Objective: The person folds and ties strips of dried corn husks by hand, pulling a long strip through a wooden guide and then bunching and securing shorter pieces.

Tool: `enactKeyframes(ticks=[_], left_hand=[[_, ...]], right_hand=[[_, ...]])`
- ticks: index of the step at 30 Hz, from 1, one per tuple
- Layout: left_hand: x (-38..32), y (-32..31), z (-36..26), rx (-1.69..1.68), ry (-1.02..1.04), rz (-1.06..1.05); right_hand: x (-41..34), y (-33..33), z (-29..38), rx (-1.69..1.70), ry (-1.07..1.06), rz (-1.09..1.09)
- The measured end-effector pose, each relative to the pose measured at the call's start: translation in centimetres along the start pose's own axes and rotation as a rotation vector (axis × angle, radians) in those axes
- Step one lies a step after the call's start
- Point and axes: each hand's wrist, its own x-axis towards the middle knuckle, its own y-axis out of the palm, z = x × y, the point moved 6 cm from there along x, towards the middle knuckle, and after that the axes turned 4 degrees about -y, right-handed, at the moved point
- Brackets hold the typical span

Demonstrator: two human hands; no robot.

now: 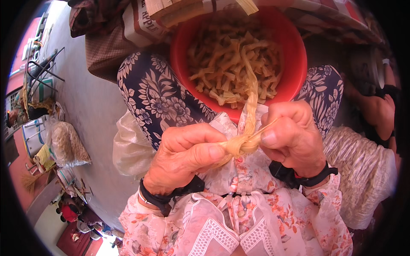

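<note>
A pale yellow strip of dried plant fibre [251, 96], perhaps corn husk, runs up from between my hands to a red plastic basin [302, 68]. Where it bends, it is looped into a knot [239, 144]. My left hand [189, 152] pinches the left side of this knot between thumb and forefinger. On the right, my right hand [293, 137] grips a thin end of the fibre, drawn out from the knot. Many short folded pieces of the same fibre [235, 64] lie in the basin between my knees.
A wooden block [179, 11] juts over the basin's far rim. To my right lies a bundle of pale twisted cord in clear plastic [357, 169]. Another person's arm [378, 108] is beyond it. At left, a filled plastic bag [69, 144] sits on the grey floor [93, 128].
</note>
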Motion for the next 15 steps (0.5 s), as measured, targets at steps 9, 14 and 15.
enactKeyframes(ticks=[9,14,15], left_hand=[[1.4,0.7,-2.4,0.650,0.221,-0.037],[1.5,0.6,-1.9,0.467,0.032,-0.062],[1.5,0.7,-1.6,0.340,0.040,-0.044]], right_hand=[[1.2,-0.3,0.1,-0.191,0.060,0.039],[1.0,-0.7,1.3,-0.204,-0.136,0.099],[0.9,-0.6,1.6,-0.183,-0.234,0.124]])
